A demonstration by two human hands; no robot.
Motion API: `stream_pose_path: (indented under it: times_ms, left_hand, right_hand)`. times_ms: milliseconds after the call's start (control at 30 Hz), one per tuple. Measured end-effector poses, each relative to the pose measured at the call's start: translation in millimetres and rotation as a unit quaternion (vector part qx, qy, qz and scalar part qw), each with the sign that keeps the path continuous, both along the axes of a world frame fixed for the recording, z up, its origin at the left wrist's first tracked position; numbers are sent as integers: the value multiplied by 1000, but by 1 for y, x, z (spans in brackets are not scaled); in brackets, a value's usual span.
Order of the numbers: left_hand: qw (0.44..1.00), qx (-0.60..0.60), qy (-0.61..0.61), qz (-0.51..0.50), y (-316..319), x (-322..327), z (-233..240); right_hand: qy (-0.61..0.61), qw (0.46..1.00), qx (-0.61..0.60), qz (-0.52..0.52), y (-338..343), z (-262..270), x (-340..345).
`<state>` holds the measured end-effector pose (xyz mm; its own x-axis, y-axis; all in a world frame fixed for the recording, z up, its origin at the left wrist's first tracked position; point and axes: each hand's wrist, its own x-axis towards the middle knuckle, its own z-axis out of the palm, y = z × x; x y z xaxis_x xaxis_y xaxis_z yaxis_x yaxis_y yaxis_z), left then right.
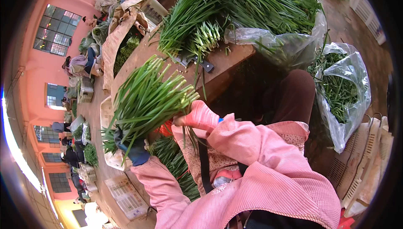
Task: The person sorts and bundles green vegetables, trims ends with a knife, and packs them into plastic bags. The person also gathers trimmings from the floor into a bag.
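Note:
My left hand [132, 148], in a dark blue glove, grips a bunch of long flat-leaved greens [148, 93] that look like garlic chives. The cut pale stem ends point up and to the right, level with the front of the wooden table [226, 68]. Below those ends my right hand [200, 117], in a pinkish glove, is closed, and a few loose leaves [192, 136] hang from its fingers. A knife with a black handle [206, 66] lies at the table's edge, its blade partly under another bunch [206, 38].
A big heap of greens [264, 5] lies on plastic sheeting. Right of my knee is a clear plastic bag [343, 87] of leaf trimmings. Stacked plastic crates [362, 156] stand lower right. More greens [176, 159] lie beside my lap, near a white crate [118, 159]. Other people work farther off.

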<state>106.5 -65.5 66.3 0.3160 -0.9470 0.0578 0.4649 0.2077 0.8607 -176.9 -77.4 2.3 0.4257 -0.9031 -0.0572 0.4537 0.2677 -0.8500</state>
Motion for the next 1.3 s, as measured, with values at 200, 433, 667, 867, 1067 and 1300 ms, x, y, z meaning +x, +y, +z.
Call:
stream_pose_path:
  times_ms: [200, 433, 667, 867, 1067, 1300]
  left_hand:
    - [999, 0, -30, -11, -2, 14, -17]
    - [999, 34, -4, 22, -1, 28, -26]
    - [997, 46, 22, 59, -2, 17, -27]
    - [969, 47, -217, 107, -2, 15, -46]
    - [999, 16, 0, 31, 4, 14, -51]
    - [998, 44, 52, -5, 7, 3, -42]
  right_hand:
    - [127, 991, -44, 19, -6, -17, -49]
    - [189, 964, -42, -184, -1, -24, -175]
    - [550, 810, -200, 26, 16, -6, -136]
    - [79, 996, -28, 33, 16, 10, -46]
    - [427, 865, -211, 160, 38, -41, -82]
    - [716, 614, -210, 256, 36, -44, -172]
